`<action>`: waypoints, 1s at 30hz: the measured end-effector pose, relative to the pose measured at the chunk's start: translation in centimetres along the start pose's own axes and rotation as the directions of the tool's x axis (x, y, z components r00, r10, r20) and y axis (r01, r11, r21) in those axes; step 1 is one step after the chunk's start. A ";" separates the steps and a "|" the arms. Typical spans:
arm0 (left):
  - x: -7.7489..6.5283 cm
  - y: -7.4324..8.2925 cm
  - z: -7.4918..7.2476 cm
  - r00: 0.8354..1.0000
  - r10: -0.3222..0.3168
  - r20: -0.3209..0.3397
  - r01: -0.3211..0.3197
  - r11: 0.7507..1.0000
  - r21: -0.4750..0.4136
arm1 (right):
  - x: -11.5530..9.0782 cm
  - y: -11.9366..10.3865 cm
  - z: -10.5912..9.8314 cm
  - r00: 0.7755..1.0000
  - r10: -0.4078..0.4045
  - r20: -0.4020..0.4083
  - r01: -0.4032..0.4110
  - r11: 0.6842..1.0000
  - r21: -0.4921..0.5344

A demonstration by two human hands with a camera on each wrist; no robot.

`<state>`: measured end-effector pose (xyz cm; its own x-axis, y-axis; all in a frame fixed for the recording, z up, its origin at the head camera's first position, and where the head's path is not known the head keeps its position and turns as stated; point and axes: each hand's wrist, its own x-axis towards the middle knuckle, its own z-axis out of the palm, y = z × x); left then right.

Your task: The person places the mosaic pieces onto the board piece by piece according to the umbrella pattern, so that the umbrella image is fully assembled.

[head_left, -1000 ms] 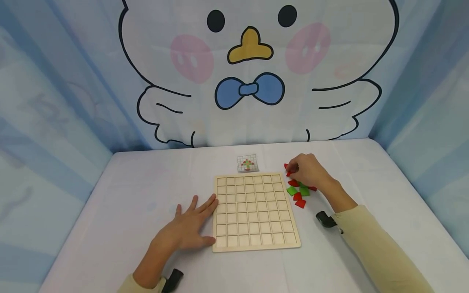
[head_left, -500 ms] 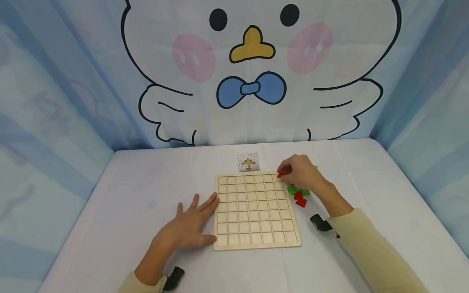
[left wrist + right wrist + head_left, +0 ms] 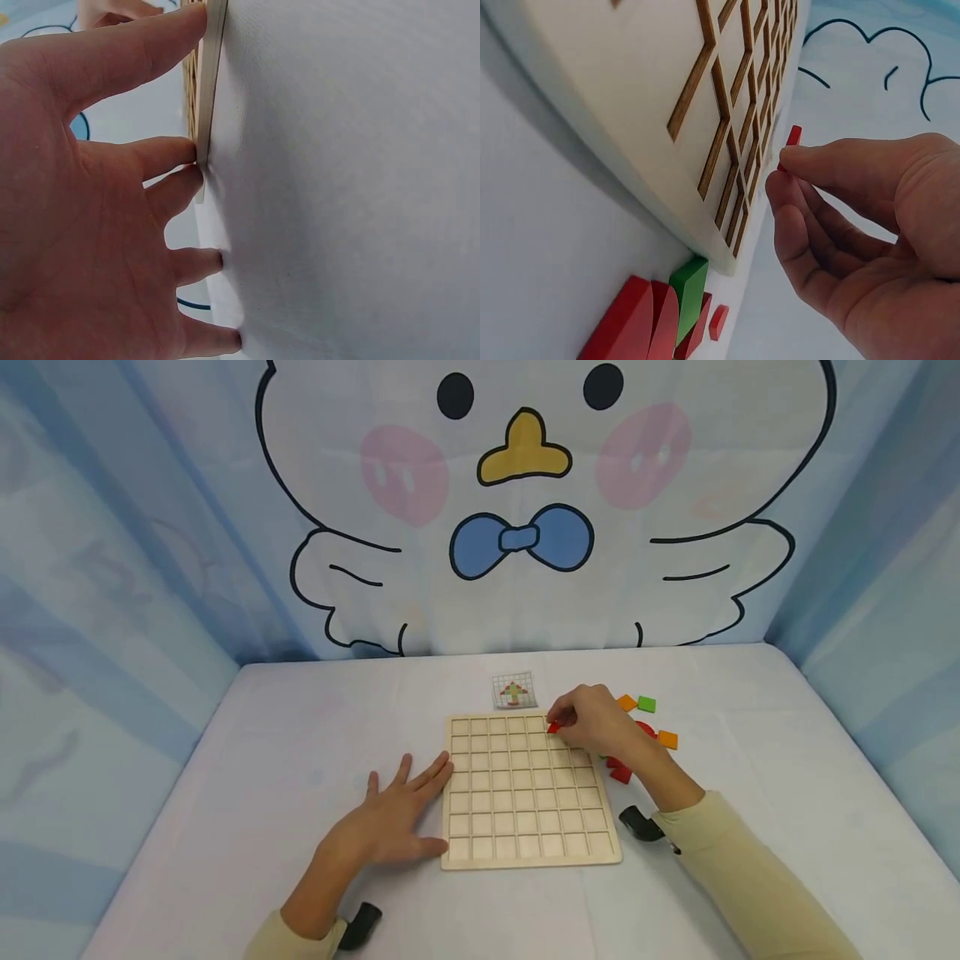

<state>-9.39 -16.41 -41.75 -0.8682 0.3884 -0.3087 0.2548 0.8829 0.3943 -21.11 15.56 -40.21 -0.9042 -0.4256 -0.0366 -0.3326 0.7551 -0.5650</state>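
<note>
A wooden grid board [image 3: 531, 793] lies flat on the white table. My left hand [image 3: 392, 821] is spread at the board's left side; in the left wrist view the thumb and two fingertips touch its edge, while the other fingertips rest on the cloth. My right hand [image 3: 596, 722] hovers over the board's far right corner. Between thumb and fingers it pinches a small red tile [image 3: 792, 142], whose full outline is partly hidden. In the head view, the red tile [image 3: 553, 727] shows just above the grid's top row. The grid cells that I can see hold no tiles.
Right of the board lie loose tiles: an orange tile [image 3: 667, 740], a green tile [image 3: 647, 703] and several red ones, such as a red tile [image 3: 621, 774]. A small pattern card [image 3: 514, 691] sits behind the board. A printed curtain stands at the back.
My right hand has picked the red tile from the loose pile and carried it left over the board's far right corner. My left hand stays at the board's edge.
</note>
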 end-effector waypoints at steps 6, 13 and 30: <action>0.0 0.1 -0.2 1.000 0.012 -0.004 -0.012 1.000 0.005 | 0.5 -0.7 0.5 0.999 -0.047 0.004 0.047 0.999 0.000; -0.1 -0.1 -0.2 1.000 0.019 -0.003 -0.019 1.000 0.003 | 1.2 -1.6 1.0 0.996 -0.092 0.022 0.092 0.996 -0.012; 0.0 -0.1 0.0 1.000 0.013 0.008 -0.013 1.000 -0.005 | 2.0 -2.9 2.8 0.990 -0.113 0.086 0.114 0.994 0.005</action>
<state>-9.42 -16.54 -41.76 -0.8614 0.4021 -0.3102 0.2642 0.8765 0.4024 -21.21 11.10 -40.91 -0.8342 -0.5498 -0.0430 -0.4318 0.6996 -0.5693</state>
